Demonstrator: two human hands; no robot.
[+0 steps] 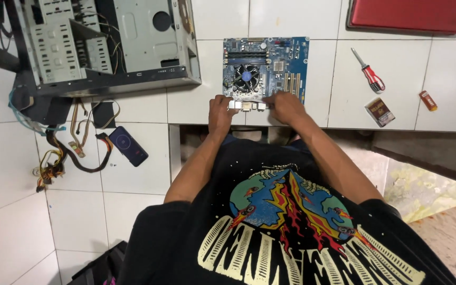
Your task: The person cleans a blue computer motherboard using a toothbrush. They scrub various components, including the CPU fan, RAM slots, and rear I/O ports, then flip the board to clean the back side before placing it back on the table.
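Both hands grasp the near edge of a blue motherboard (266,67) lying flat on the white tiled floor (133,174): left hand (221,113) and right hand (287,107) clenched around its port block. The open computer case (106,45) lies apart, empty; a screwdriver (368,71) rests nearby.

Blue computer motherboard (266,68) lying flat on a white tiled floor, held at its near edge.

The board is sitting face up, roughly square, with a round black cooling fan showing a blue hub left of its centre, long memory slots running along its far edge and pale expansion slots standing at its right side. A row of silver metal ports is lining the near edge, where the left hand (221,113) and right hand (287,107) are gripping it.
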